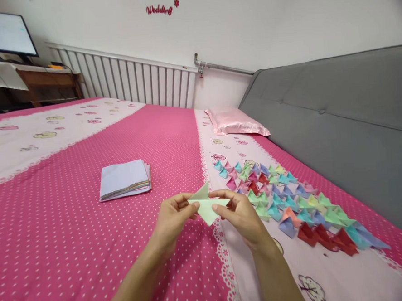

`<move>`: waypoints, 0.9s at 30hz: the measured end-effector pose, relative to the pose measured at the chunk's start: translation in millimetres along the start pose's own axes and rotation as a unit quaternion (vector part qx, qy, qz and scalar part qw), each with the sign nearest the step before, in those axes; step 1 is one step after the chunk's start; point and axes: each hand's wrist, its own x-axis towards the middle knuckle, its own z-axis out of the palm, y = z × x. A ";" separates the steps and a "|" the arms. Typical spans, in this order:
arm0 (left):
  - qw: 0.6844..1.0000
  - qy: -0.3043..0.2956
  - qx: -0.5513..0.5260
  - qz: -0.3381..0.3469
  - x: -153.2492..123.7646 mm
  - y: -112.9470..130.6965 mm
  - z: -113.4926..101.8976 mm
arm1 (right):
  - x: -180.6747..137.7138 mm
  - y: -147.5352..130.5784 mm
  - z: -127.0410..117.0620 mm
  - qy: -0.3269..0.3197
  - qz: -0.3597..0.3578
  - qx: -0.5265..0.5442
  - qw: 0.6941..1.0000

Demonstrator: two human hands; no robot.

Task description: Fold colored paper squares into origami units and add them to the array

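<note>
A pale green folded paper (206,205) is held above the pink dotted bedspread (73,231), low in the middle of the view. My left hand (173,218) pinches its left side with closed fingers. My right hand (237,212) pinches its right side, thumb and fingers pressed on the paper. To the right of my hands, several folded paper pieces (293,204) in red, blue, green and pink lie in rows on the bed. A stack of flat coloured paper sheets (124,179) lies to the left, beyond my left hand.
A grey padded headboard (339,124) runs along the right. A pink satin pillow (235,121) lies at the far end of the bed. A white radiator (131,80) stands on the back wall, with a monitor (5,33) on a desk at far left.
</note>
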 end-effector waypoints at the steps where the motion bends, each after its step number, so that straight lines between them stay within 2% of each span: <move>1: 1.000 -0.006 0.000 -0.004 0.5 -0.1 -0.6 | 0.8 1.3 0.7 0.005 -0.006 -0.001 1.000; 4: 1.000 -0.012 0.001 -0.003 2.1 -0.3 -1.7 | 3.7 5.5 2.8 0.017 -0.020 -0.010 1.000; 11: 0.999 0.005 0.032 0.009 4.2 -0.2 -0.6 | 8.8 7.5 2.8 0.021 0.002 0.026 0.999; 16: 0.990 0.008 0.123 0.071 4.7 -0.9 -4.3 | 11.3 11.1 4.3 0.029 0.034 0.078 0.996; 23: 0.949 -0.026 0.242 0.199 1.7 0.2 -4.5 | 14.3 16.5 10.3 0.027 0.040 0.124 0.991; 27: 0.955 -0.021 0.220 0.197 2.1 -2.7 -1.9 | 14.1 15.9 9.5 0.017 0.033 0.128 0.991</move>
